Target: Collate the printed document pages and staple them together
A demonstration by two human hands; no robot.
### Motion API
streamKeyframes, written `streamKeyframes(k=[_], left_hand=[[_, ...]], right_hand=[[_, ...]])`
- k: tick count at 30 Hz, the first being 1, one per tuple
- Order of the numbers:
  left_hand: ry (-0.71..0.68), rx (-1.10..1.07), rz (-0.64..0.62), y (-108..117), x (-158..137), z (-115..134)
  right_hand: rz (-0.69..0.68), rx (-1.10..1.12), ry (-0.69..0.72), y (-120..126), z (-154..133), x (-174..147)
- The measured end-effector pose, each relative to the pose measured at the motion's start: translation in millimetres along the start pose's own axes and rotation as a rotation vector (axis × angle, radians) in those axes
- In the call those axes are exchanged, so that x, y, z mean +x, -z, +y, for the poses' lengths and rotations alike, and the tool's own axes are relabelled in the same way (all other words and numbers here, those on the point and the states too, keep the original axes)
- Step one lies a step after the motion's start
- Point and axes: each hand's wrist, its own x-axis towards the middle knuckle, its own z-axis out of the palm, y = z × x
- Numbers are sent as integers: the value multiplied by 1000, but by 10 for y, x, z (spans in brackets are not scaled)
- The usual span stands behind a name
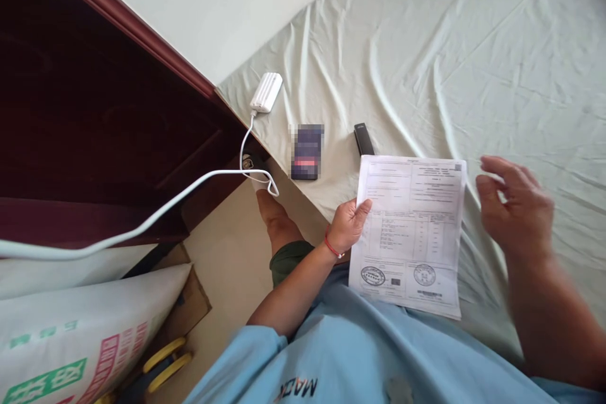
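Observation:
My left hand (349, 226) grips a printed document (411, 240) by its left edge, thumb on top. The document, seemingly several sheets, carries text boxes, a table and two round stamps near the bottom. My right hand (516, 205) hovers just off the document's right side, fingers loosely bent and apart, with nothing visible in it. Behind the document's top edge lies a slim black object (363, 139), partly covered by the paper. A dark phone-like item (307, 153), blurred out by pixels, rests left of it.
Pale green sheeting (402, 63) with folds covers the bed-like surface. A white power strip (266, 93) lies at its corner, its white cable (156, 218) running left. Dark red furniture (104, 88) stands at left. Below are a printed white sack (89, 328) and yellow-rimmed wheels (168, 363).

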Motion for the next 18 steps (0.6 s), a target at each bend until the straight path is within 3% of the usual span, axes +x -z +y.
streamKeyframes(k=[4,8,14,18], left_hand=[[25,-39,-22,-2,-5,2],[22,-25,-18,-12,0,-12],[63,-70,-7,-21,-24,13],[160,-256,-31,-82,-60,54]], right_hand=[[-131,-110,354,6,-442,225],[-281,-142,566,-342,-746,397],[-528,-139,591,-806,-834,511],[-576,-105,431,-847,-816,639]])
